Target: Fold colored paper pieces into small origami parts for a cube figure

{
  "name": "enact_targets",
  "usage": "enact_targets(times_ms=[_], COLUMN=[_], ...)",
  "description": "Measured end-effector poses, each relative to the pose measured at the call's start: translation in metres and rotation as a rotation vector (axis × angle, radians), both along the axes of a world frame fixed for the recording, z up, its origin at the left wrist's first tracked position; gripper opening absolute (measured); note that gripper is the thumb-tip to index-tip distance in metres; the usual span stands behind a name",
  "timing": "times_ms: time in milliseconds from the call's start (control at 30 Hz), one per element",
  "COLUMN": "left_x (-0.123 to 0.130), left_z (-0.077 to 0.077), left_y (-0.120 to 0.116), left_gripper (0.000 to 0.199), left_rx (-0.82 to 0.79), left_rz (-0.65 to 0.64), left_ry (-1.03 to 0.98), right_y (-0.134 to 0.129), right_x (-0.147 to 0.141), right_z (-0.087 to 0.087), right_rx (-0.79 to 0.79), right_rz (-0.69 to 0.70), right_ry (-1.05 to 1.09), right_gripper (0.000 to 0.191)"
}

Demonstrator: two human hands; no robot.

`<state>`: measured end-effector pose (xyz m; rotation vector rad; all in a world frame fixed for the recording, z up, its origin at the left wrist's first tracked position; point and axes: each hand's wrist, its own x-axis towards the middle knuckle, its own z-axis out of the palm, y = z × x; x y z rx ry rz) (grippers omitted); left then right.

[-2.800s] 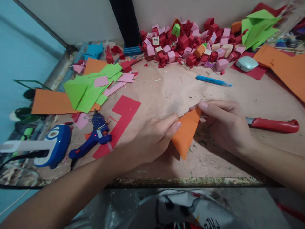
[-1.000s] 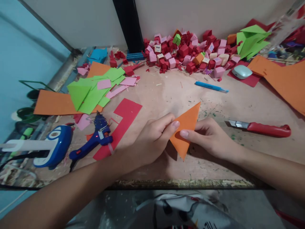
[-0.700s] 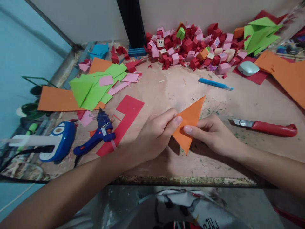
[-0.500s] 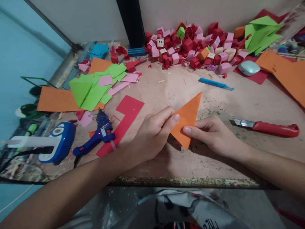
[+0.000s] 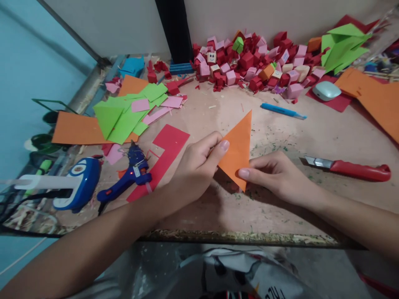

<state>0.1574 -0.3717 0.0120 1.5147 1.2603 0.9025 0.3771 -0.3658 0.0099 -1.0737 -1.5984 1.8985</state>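
A folded triangle of orange paper [image 5: 238, 145] is held between two bare hands over a wooden worktable [image 5: 193, 224], close to its front edge. The triangle is tilted, with one corner pointed up and away and another pointed down toward the edge; whether the lower corner is touching the wood cannot be told. The paper's left side is pinched by the left hand [image 5: 199, 162], its thumb laid on the face and its fingers curled behind. The lower right side is gripped by the right hand [image 5: 277, 176], the thumb pressed near the bottom corner and the other fingers partly hidden.

A red-handled cutter [image 5: 358, 169] is seen lying to the right of the right hand, its blade directed toward it. Beyond the hands, a blue pen [image 5: 283, 110] is laid flat. To the left, an L-shaped piece of red paper [image 5: 171, 143] is partly overlapped by a blue glue gun [image 5: 129, 176], beside which a blue-and-white device [image 5: 82, 182] is placed. Sheets of green paper [image 5: 116, 114] are spread farther back over an orange sheet [image 5: 77, 128]. Along the back wall, small red and pink paper cubes [image 5: 246, 62] are heaped.
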Motion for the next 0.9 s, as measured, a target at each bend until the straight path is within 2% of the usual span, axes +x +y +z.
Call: enact_targets(times_ms=[167,433,667,900], left_x=[-0.002,-0.006,-0.008,-0.002], left_z=[-0.003,-0.008,0.000,-0.009], left_y=[0.005,0.017,0.015,0.013], left_gripper=[0.037,0.036,0.037,0.037], left_rx=[0.015,0.032,0.079,0.138], left_rz=[0.001,0.073,0.123,0.240], left_ry=[-0.062,-0.180,-0.219,-0.318], right_y=[0.000,0.002,0.003,0.006], right_x=[0.001,-0.001,0.000,0.002], right_z=[-0.001,-0.003,-0.001,-0.002], right_rx=[-0.058,-0.067,-0.024,0.119], right_rz=[-0.025,-0.068,-0.118,-0.194], right_ry=[-0.050,0.056,0.091,0.044], right_gripper=[0.046,0.032,0.036,0.026])
